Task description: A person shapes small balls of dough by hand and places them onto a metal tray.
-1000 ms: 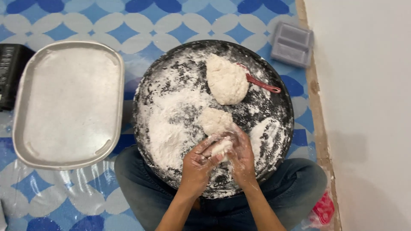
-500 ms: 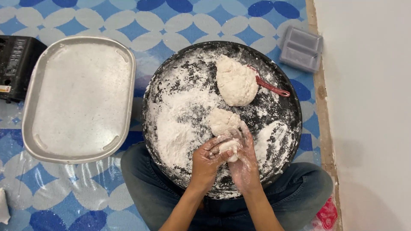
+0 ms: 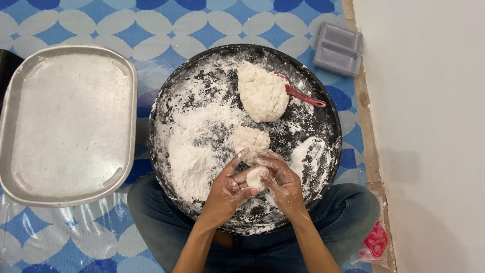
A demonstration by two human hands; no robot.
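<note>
Both floury hands meet low over the round black floured pan [image 3: 172, 101], fingers curled inward. The left hand [image 3: 227, 191] and right hand [image 3: 284, 183] cup a small soft white dough ball [image 3: 256, 177] between them. A medium dough lump [image 3: 251, 140] lies just beyond; a large rough dough mound [image 3: 262, 92] touches a red-handled scraper [image 3: 303, 95].

Your left hand [image 3: 227, 189] and right hand [image 3: 283, 182] cup a small dough ball [image 3: 256, 178] at six o'clock over the floured round black pan [image 3: 172, 101] (a bigger dough lump [image 3: 262, 92] sits at twelve, a mid-sized piece [image 3: 250, 139] between them).
</note>
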